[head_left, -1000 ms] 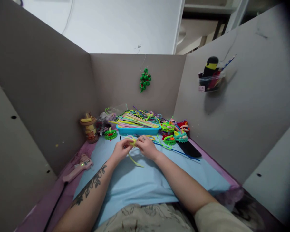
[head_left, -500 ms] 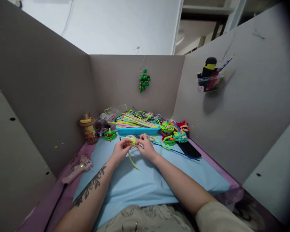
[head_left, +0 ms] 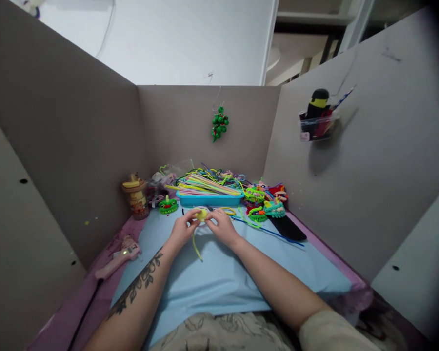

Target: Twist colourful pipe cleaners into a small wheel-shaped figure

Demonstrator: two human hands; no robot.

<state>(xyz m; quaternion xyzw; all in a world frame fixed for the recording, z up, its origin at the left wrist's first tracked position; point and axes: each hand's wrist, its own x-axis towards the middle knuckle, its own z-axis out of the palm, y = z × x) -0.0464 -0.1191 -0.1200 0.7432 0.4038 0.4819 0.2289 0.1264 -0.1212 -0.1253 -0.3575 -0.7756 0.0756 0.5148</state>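
Note:
A small yellow coil of pipe cleaner [head_left: 201, 215] is pinched between my two hands, above the light blue cloth [head_left: 212, 273]. My left hand [head_left: 183, 228] grips its left side with thumb and fingertips. On its right side, the fingers of my right hand [head_left: 221, 224] are closed on it too. A loose yellow-green tail [head_left: 196, 247] hangs down below the coil. Just behind my hands lie scissors, partly hidden, with yellow handles [head_left: 229, 211]. A long blue pipe cleaner [head_left: 278, 235] stretches off to the right.
Behind stands a blue tray [head_left: 209, 200] full of pipe cleaners. Several colourful finished pieces [head_left: 274, 208] sit at right by a black flat object [head_left: 289, 228]. A pink glue gun [head_left: 119, 261] and a cup [head_left: 136, 199] are at left. Grey panels [head_left: 205, 112] enclose the table.
The yellow coil has turned in my fingers and shows a rounder face. Its hanging tail has swung a little left. The whole view has shifted slightly.

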